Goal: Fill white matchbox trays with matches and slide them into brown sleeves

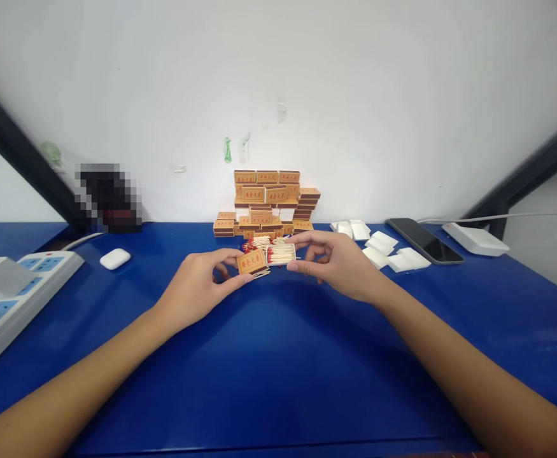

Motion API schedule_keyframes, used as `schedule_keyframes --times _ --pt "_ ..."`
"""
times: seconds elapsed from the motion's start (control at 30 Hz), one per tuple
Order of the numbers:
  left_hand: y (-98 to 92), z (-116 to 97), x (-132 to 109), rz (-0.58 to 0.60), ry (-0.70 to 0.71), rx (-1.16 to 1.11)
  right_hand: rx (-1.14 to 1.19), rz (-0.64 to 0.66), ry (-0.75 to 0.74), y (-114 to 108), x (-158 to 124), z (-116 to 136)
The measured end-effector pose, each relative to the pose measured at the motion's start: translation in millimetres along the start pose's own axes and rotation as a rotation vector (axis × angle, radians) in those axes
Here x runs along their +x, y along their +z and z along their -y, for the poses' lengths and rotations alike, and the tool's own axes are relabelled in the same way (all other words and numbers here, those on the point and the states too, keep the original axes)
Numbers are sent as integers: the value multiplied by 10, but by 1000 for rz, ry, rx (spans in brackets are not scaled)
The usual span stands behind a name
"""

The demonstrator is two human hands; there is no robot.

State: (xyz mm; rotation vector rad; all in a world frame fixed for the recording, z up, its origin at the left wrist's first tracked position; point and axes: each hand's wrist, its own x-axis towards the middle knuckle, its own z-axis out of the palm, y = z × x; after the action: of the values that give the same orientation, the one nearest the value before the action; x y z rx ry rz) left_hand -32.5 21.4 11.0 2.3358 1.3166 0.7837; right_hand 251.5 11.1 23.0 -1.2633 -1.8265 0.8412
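Note:
Between thumb and fingers, my left hand (202,283) grips an orange matchbox sleeve (252,262) with red lettering on its face. My right hand (338,262) pinches a small white matchbox tray (293,253) by its right end. Red-tipped matches (281,255) lie side by side in that tray. Sleeve and tray are close together, the tray's left end next to the sleeve's right edge; whether they touch I cannot tell. Just behind them is a heap of loose matches (259,242), partly covered by the boxes.
Stacked matchboxes (267,194) stand against the wall behind the heap. Several white trays (378,245), a phone (424,240) and a white device (475,240) lie to the right. Leftward are a white earbud case (114,258) and a power strip (44,289) on the blue table (259,381).

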Motion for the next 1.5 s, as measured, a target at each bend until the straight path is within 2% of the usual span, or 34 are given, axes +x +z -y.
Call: schedule_keyframes --times 0.23,0.73,0.93,1.1,1.3,1.5 --pt "8 29 18 -6 -13 -52 71 -44 -46 78 -11 3" --pt "41 90 33 -55 -31 -157 193 110 18 52 -24 11" --pt "49 106 34 -64 -13 -141 195 136 -13 54 -26 -1" --pt "64 107 29 -102 26 -128 183 121 -27 89 -32 -8" --pt "71 92 34 -134 3 -136 254 22 24 210 -36 6" --pt "94 50 5 -126 15 -144 267 58 38 222 -50 24"
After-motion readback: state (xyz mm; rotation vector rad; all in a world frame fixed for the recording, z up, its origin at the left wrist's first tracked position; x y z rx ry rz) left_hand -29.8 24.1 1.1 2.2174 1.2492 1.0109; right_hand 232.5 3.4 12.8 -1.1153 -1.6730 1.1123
